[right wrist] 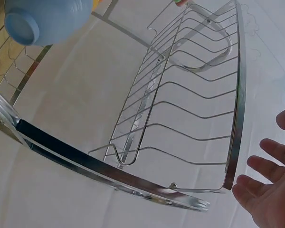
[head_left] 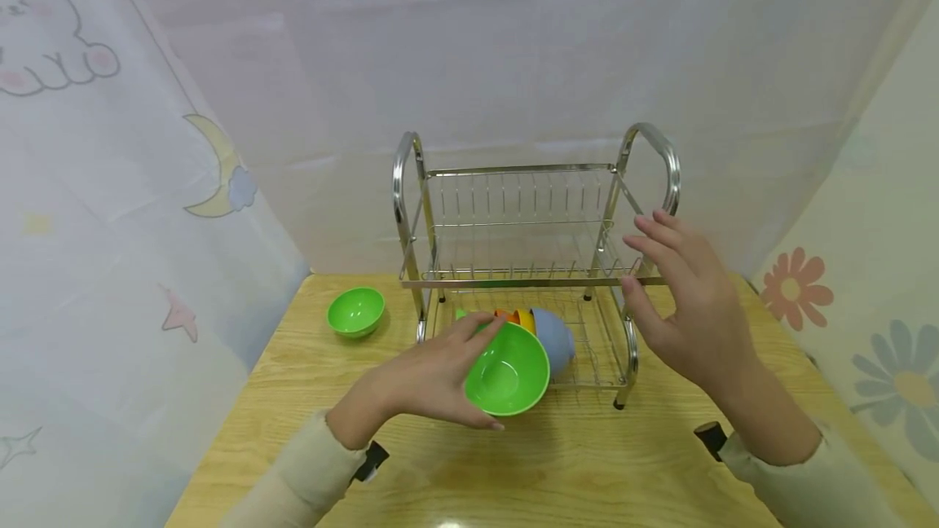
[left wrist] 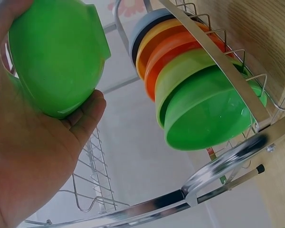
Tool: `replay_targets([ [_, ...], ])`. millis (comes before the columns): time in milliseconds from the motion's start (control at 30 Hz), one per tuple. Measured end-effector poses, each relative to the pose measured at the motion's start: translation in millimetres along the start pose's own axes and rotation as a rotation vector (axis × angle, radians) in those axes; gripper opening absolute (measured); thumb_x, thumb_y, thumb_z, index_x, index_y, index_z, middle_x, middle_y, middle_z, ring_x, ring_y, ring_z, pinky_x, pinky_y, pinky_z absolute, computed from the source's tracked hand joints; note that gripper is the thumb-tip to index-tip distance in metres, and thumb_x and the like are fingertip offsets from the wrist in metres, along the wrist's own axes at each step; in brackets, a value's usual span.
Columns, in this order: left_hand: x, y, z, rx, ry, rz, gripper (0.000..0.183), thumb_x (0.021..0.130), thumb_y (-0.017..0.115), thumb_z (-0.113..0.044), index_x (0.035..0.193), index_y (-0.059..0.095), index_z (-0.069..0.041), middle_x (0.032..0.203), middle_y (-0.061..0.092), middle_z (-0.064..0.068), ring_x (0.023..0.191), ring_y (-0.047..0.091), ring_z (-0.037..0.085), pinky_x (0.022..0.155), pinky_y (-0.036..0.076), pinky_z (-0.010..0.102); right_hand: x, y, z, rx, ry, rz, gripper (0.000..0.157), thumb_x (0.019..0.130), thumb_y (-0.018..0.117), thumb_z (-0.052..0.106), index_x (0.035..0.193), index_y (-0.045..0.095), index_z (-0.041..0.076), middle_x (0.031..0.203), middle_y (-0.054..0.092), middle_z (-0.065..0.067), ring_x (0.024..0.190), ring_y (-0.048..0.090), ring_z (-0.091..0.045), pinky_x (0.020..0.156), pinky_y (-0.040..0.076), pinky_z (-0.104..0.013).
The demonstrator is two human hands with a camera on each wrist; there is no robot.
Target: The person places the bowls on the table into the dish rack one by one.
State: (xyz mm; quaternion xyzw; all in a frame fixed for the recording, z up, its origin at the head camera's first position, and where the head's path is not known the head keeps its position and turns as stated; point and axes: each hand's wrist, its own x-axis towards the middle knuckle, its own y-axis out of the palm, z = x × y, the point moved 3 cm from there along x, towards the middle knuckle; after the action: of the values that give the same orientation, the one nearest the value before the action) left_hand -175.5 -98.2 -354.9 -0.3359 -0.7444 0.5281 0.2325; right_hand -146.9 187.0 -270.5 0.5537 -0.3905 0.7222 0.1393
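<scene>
My left hand (head_left: pixel 436 373) grips a green bowl (head_left: pixel 508 370) by its side, in front of the lower tier of a metal dish rack (head_left: pixel 513 282). In the left wrist view the held bowl (left wrist: pixel 57 57) shows its outside and foot. On the lower tier stands a row of bowls on edge: a blue bowl (left wrist: pixel 152 23), a yellow one, an orange one (left wrist: pixel 175 54), a yellow-green one and a green bowl (left wrist: pixel 209 111). My right hand (head_left: pixel 693 308), fingers spread and holding nothing, is by the rack's right side; whether it touches the rack cannot be told.
Another green bowl (head_left: pixel 355 312) sits upright on the wooden table (head_left: pixel 293 422), left of the rack. The rack's wire upper tier (right wrist: pixel 180 104) carries no dishes. Printed cloth walls (head_left: pixel 513 63) stand behind and at both sides.
</scene>
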Motion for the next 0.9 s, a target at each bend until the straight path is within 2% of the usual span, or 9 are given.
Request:
replay_targets([
  [133, 1.1, -0.3, -2.1, 0.001, -0.005, 0.004, 0.128, 0.071, 0.079, -0.069, 0.165, 0.005, -0.023, 0.167, 0.018, 0.006, 0.148, 0.032, 0.028, 0.106, 0.047, 0.052, -5.3, -0.1, 12.9, 0.022, -0.014, -0.033, 0.054, 0.103, 0.052, 0.039, 0.117, 0.068, -0.01, 0.129, 0.064, -0.027, 0.128, 0.054, -0.046, 0.119, 0.034, -0.032],
  [267, 1.5, -0.5, -4.0, -0.006, -0.01, 0.005, 0.128, 0.071, 0.08, -0.069, 0.165, 0.006, -0.022, 0.166, 0.019, 0.006, 0.148, 0.034, 0.028, 0.106, 0.047, 0.052, -11.1, 0.2, 27.7, 0.067, -0.039, -0.102, 0.05, 0.103, 0.053, 0.036, 0.11, 0.069, -0.012, 0.118, 0.066, -0.03, 0.123, 0.058, -0.045, 0.117, 0.037, -0.032],
  [433, 2.3, -0.2, -5.8, -0.012, 0.003, -0.009, 0.129, 0.071, 0.08, -0.069, 0.165, 0.006, -0.022, 0.165, 0.021, 0.006, 0.145, 0.037, 0.028, 0.106, 0.048, 0.05, -22.2, 6.8, 43.6, 0.136, -0.088, -0.129, 0.045, 0.103, 0.054, 0.03, 0.105, 0.068, -0.013, 0.111, 0.066, -0.031, 0.124, 0.059, -0.034, 0.114, 0.04, -0.029],
  [633, 4.2, -2.1, -10.0, -0.017, 0.038, -0.029, 0.129, 0.07, 0.082, -0.067, 0.165, 0.009, -0.017, 0.162, 0.024, 0.004, 0.142, 0.04, 0.023, 0.106, 0.049, 0.044, -42.3, 21.2, 47.8, 0.17, -0.09, -0.043, 0.046, 0.105, 0.052, 0.031, 0.11, 0.068, -0.011, 0.115, 0.065, -0.029, 0.117, 0.06, -0.035, 0.113, 0.04, -0.024],
  [900, 5.1, -2.7, -13.8, -0.029, 0.063, -0.048, 0.129, 0.071, 0.08, -0.069, 0.164, 0.012, -0.014, 0.162, 0.023, 0.004, 0.138, 0.044, 0.022, 0.104, 0.05, 0.041, -69.1, 39.4, 48.7, 0.218, 0.027, 0.122, 0.053, 0.105, 0.05, 0.041, 0.127, 0.064, -0.005, 0.129, 0.063, -0.019, 0.118, 0.059, -0.031, 0.113, 0.036, -0.017],
])
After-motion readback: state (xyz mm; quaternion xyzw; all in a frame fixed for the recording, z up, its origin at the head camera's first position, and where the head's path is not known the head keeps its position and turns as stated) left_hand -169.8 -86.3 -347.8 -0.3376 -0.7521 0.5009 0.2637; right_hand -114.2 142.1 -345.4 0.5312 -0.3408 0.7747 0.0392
